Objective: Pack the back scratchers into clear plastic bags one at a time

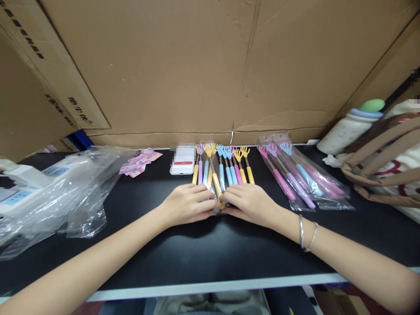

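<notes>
Both hands meet at the near end of a yellow back scratcher (pixel 216 181), whose clear wrapper glints between the fingertips. My left hand (pixel 192 203) pinches it from the left, fingers bent together. From the right, my right hand (pixel 247 203) closes on the same end, a bracelet on that wrist. Beyond the hands lies a row of back scratchers in yellow, purple, blue and pink, such as the blue one (pixel 227 170) and the yellow one (pixel 250 170), claw heads pointing away. The fingers hide some of the handle ends.
Bagged back scratchers (pixel 290 179) lie on the right. A phone (pixel 182 159) and pink cards (pixel 139 162) are left of the row. Plastic bags (pixel 88 205) cover the left side, beside a white device (pixel 22 188). A bottle (pixel 348 131) and a brown-handled bag (pixel 390 166) stand far right.
</notes>
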Action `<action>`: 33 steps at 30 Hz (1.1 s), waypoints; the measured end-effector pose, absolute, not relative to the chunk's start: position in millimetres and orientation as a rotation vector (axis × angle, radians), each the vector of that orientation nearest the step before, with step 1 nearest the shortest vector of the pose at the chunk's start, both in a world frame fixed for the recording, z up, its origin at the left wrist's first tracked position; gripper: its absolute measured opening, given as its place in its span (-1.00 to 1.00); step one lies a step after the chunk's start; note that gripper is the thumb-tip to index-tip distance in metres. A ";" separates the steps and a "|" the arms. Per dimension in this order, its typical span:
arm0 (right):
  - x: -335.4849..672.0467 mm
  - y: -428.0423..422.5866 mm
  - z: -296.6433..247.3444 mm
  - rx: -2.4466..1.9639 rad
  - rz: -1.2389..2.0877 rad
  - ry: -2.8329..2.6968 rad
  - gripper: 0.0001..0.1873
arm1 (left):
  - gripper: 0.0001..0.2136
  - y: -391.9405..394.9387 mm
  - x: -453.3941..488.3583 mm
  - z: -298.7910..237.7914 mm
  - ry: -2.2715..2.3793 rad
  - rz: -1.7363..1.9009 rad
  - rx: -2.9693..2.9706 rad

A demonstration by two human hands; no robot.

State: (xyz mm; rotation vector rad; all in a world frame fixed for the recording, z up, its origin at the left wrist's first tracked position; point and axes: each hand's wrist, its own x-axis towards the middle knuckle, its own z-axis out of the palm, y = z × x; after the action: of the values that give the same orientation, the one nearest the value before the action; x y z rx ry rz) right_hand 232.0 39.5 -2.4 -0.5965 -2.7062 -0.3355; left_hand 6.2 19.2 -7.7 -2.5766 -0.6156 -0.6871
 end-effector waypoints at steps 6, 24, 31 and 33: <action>232.6 40.2 -4.0 -0.565 -0.415 -2.687 -0.69 | -0.86 22.3 5.4 -6.0 -0.596 -0.657 -2.560; 242.7 44.0 13.7 -0.661 -0.189 -2.722 -0.69 | -0.75 23.8 0.2 -6.0 -0.701 -0.580 -2.589; 238.8 41.0 7.8 -0.832 0.118 -2.556 -0.82 | -0.81 25.4 -0.1 -10.6 -1.014 -0.665 -2.635; 238.4 41.5 6.6 -0.844 0.215 -2.549 -0.83 | -0.83 23.8 0.7 -10.6 -1.109 -0.701 -2.669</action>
State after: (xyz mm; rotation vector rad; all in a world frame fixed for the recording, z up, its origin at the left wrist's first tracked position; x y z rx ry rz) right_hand 238.4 41.5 6.6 -0.8440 -2.5485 0.2154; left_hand 0.7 23.8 -10.6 -2.6687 -1.1093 -0.7015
